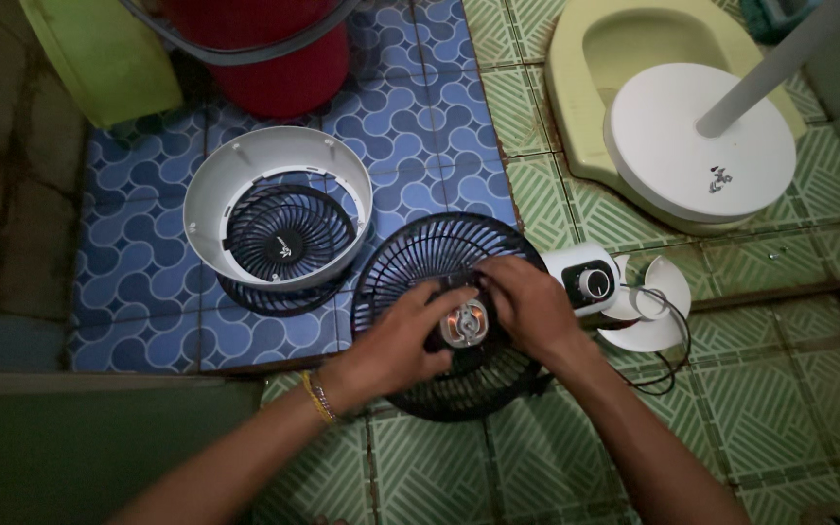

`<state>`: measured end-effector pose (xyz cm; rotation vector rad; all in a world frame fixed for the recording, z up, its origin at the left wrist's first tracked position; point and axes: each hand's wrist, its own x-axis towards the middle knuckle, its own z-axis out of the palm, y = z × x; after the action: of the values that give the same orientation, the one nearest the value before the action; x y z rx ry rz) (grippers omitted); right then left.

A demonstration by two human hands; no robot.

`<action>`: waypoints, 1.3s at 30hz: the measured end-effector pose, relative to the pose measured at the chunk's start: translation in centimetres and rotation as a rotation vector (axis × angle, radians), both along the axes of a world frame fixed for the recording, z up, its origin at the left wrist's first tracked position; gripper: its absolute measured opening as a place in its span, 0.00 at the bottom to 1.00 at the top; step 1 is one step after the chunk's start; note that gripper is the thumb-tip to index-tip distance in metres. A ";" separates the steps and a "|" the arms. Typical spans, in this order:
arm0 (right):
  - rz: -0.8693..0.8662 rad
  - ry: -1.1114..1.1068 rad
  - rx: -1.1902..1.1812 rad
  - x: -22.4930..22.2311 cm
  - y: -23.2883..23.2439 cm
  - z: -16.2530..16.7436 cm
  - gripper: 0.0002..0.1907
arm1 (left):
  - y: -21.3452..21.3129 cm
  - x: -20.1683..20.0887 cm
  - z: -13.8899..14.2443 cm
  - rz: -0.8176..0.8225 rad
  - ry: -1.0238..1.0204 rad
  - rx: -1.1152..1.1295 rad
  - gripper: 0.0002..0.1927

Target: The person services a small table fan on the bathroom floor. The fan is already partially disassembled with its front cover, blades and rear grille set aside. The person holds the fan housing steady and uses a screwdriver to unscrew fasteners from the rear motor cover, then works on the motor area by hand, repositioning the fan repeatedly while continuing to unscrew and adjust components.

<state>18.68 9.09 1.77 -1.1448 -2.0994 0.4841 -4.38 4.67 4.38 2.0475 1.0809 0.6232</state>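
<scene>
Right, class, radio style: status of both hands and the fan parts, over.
Left hand and right hand both gripping the small motor on the black rear grille. White housing ring lies apart at left. Control knob unit beside right hand.

Both forearms are showing bare here, no sleeves reaching into view at all. The left hand [402, 342] is wearing a thin yellow-gold bracelet [318, 397] at the wrist, while the right hand [529, 303] is going without rings, watch or glove.
</scene>
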 end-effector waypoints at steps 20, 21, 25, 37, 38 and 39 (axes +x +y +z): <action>0.161 -0.369 -0.881 7.4 -14.5 -4.9 0.09 | 6.9 -1.6 -2.5 -0.150 -0.123 -0.053 0.44; 0.214 -0.454 -1.002 7.9 -16.0 -7.0 0.09 | 7.2 -1.5 -2.6 -0.166 -0.149 -0.062 0.44; 0.055 -0.504 -1.099 10.6 -20.1 -13.8 0.11 | 8.0 -1.6 -2.9 -0.179 -0.178 -0.111 0.42; -0.671 1.201 -0.854 20.4 -6.6 -12.6 0.11 | 7.8 -1.6 -2.2 -0.146 -0.144 -0.140 0.41; -0.727 1.164 -0.826 20.2 -5.9 -12.4 0.11 | 7.8 -1.7 -2.3 -0.148 -0.152 -0.133 0.41; -0.780 1.130 -0.799 20.0 -5.3 -12.1 0.11 | 7.7 -2.1 -2.3 -0.151 -0.157 -0.127 0.42</action>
<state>38.64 3.74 -10.34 -1.4644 -0.4029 1.2348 -6.43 12.38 2.10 1.9155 0.8452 0.6119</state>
